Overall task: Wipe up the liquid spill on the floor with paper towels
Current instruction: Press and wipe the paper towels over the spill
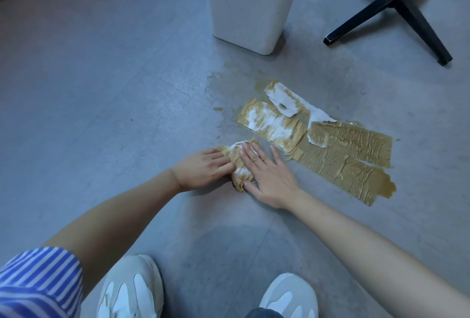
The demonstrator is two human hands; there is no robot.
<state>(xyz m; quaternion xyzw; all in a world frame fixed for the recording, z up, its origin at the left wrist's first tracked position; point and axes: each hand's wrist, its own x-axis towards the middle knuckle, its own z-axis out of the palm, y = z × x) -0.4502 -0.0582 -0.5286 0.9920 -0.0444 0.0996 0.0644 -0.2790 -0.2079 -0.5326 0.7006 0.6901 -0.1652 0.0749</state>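
Grey floor (101, 114): soaked towel wad (237, 165) between left hand (203, 170), right hand (269, 177), flat grip

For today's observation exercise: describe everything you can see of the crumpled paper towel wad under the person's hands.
The crumpled paper towel wad is a bunched, wrinkled lump of thin paper, mostly soaked brownish tan with a few white patches left. It lies on the grey floor, just short of the flat soaked strips. The left hand presses its left side, and the right hand lies flat over its right side.

I'm over grey floor (101, 114); soaked paper towels (338, 149) lie flat on the brown spill (386, 188); crumpled wad (239, 162), white bin (244, 12), black chair base (396, 4), two shoes (132, 289).
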